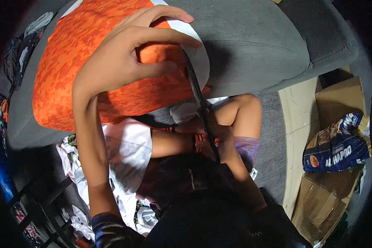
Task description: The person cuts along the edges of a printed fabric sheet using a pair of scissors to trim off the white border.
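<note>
Orange cloth (pixel 64 74) with a mottled pattern lies over the front of the grey sofa (pixel 256 41), its lower edge hanging loose above the person's lap. It looks light, soft and limp, so it would likely fold under a push; pinching a free edge, pulled gently flat, should give a better hold than the middle. White scraps (pixel 122 198) are heaped on the floor below it. Over the cloth is the left hand (pixel 115 60), fingers spread and bent, with a gap between thumb and forefinger (whether any fingertip presses on something, I cannot tell). Just under that forefinger is the top end of a black strip (pixel 197 93), slanting down to the right. It looks straight, so probably fairly stiff; too dark to say whether it is a blade or a band, and the lower end seems the safer place to hold. There, in shadow, the right hand (pixel 223 138) appears curled around it, near a bent knee. Farthest right are a blue bag (pixel 339 142) and a cardboard box (pixel 320 200).
</note>
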### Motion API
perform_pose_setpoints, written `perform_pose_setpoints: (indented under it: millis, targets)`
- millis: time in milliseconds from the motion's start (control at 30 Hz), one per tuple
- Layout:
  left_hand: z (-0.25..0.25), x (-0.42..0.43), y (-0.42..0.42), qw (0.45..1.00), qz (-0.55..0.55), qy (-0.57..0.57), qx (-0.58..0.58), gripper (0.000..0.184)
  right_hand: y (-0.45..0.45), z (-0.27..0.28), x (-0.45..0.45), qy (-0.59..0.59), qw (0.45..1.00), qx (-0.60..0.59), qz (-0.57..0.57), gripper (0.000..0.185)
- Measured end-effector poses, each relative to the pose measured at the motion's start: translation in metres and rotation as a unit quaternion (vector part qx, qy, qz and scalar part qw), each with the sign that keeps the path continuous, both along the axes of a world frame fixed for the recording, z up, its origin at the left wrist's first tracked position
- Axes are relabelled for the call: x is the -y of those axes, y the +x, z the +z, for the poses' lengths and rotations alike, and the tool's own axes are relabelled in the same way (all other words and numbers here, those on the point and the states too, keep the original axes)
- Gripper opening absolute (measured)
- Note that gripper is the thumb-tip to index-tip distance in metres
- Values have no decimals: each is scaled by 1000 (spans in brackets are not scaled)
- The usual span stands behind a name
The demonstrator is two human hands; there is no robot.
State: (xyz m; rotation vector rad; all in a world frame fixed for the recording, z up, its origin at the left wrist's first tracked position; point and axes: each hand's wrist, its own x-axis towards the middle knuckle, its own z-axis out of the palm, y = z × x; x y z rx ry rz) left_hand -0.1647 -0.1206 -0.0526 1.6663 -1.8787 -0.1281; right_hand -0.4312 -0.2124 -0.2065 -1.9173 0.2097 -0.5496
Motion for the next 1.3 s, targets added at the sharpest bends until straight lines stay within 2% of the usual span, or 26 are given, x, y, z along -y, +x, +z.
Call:
perform_pose_setpoints:
  millis: [300, 433, 600, 767, 933, 1133, 1300]
  targets:
    - [0, 0, 1, 1000, -8, -7, 7, 48, -3, 1, -1, 29, 999, -27, 1, 27]
    - [0, 0, 0, 1000, -2, 3, -10, 48, 2, 14, -8, 64, 997, -36, -32, 28]
    - [0, 0, 0, 1000, -2, 1, -2, 49, -6, 5, -1, 30, 999, -41, 6, 28]
    - [0, 0, -1, 1000, 1, 5, -15, 49, -8, 7, -3, 42, 996, -74, -13, 27]
    - [1, 0, -1, 1000, -3, 6, -17, 48, -1, 17, -4, 18, 1000, -16, 4, 26]
    - [1, 1, 0, 1000, -10, 4, -21, 50, -3, 4, -6, 47, 998, -27, -8, 24]
    - [-2, 0, 1, 999, -8, 0, -36, 49, 0, 11, -3, 18, 1000, -14, 17, 22]
